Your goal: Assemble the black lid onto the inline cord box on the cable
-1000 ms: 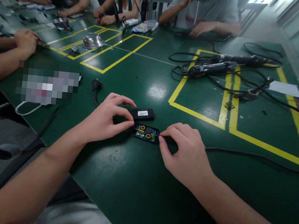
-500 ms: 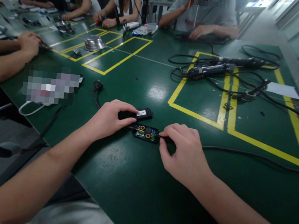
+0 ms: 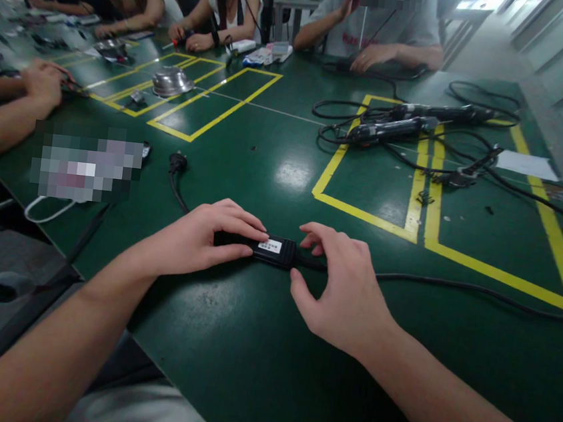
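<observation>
A black plastic cover (image 3: 284,251) with a white label lies over the small case on the green table, and the circuit board inside is hidden. My left hand (image 3: 208,237) grips the cover's left end between thumb and fingers. My right hand (image 3: 339,277) is just right of the case, thumb and fingers apart around the black cable (image 3: 430,280) that leaves that end; it holds nothing. From the left side, a cord runs back to a black plug (image 3: 178,162). Whether the cover sits fully down I cannot tell.
Two black electric screwdrivers (image 3: 395,130) with looped cords lie at the back right. A metal bowl (image 3: 171,82) stands at the back left. A blurred-out item (image 3: 85,167) lies left of my hands. A co-worker's hands (image 3: 43,86) are at the far left; more people sit opposite.
My left hand has brought the cover from behind the open case onto it, covering the board. My right hand's pinch at the cable end has opened.
</observation>
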The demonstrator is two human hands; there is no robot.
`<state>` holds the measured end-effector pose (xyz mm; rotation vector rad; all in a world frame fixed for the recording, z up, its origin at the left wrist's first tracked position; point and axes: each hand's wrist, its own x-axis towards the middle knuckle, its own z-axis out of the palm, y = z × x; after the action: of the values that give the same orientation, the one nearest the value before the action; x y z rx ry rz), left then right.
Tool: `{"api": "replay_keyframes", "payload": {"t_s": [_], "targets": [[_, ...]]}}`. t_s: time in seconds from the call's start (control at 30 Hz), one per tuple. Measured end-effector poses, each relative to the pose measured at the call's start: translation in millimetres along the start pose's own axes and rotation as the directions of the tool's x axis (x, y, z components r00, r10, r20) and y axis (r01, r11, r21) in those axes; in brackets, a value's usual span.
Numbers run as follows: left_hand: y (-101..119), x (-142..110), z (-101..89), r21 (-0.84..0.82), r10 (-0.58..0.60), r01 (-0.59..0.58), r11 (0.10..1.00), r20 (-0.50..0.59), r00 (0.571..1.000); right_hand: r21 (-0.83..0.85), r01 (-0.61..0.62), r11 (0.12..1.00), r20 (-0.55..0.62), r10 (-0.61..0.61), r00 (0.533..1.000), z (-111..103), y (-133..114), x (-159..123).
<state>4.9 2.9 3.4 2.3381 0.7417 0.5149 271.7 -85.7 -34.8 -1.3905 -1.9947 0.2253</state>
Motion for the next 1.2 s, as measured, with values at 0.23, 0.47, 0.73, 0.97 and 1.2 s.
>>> {"api": "replay_keyframes", "payload": {"t_s": [0.23,0.47,0.73,0.97,1.2], "targets": [[0.2,1.2,1.7,0.009,0.001,-0.001,1.0,0.009,1.0,-0.035,0.037,0.999,0.036,-0.036,0.999,-1.2,1.4,0.3],[-2.4,-0.1,3.2,0.003,0.003,-0.003,1.0,-0.005,1.0,-0.032,0.027,0.999,0.04,-0.025,0.999,-0.9,2.5,0.7],[1.6,1.9,3.4,-0.029,-0.046,0.046,0.999,0.004,0.999,-0.033,0.016,0.999,0.066,-0.014,0.998,-3.0,2.2,1.4],[2.1,2.0,3.7,-0.043,-0.029,0.029,0.999,-0.01,1.0,-0.021,0.018,1.0,0.066,-0.016,0.998,-2.8,2.1,2.4],[2.6,1.8,4.4,-0.054,-0.04,0.039,0.998,-0.017,0.999,-0.014,0.035,0.999,0.041,-0.035,0.999,-1.4,2.4,1.7]]}}
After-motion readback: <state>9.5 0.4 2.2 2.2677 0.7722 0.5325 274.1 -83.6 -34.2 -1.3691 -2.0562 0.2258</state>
